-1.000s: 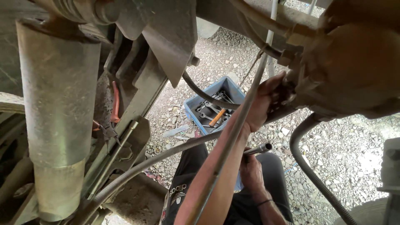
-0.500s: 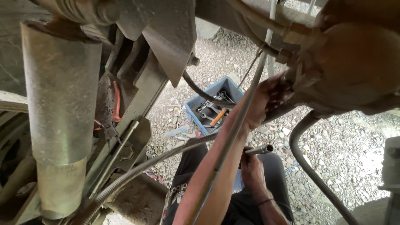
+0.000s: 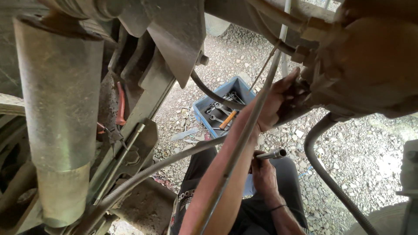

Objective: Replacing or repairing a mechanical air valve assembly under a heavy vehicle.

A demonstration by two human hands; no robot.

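My left hand (image 3: 275, 103) reaches up to the rusty brown housing (image 3: 370, 65) of a vehicle's underside, with its fingers curled on a dark fitting (image 3: 297, 92) at the housing's edge. A thin metal rod (image 3: 257, 109) runs along in front of that forearm. Lower down, above my lap, my right hand (image 3: 262, 173) grips a short silver tubular socket tool (image 3: 272, 153) whose open end points right.
A blue tool tray (image 3: 204, 114) with wrenches and an orange-handled tool lies on the gravel beyond my knees. A large grey shock absorber (image 3: 58, 117) stands at left. Braided hoses (image 3: 326, 174) curve at right and across the lower middle. Black trousers cover my legs.
Both hands stay almost where they were. The view has shifted slightly, and the socket tool has barely moved in my right hand.
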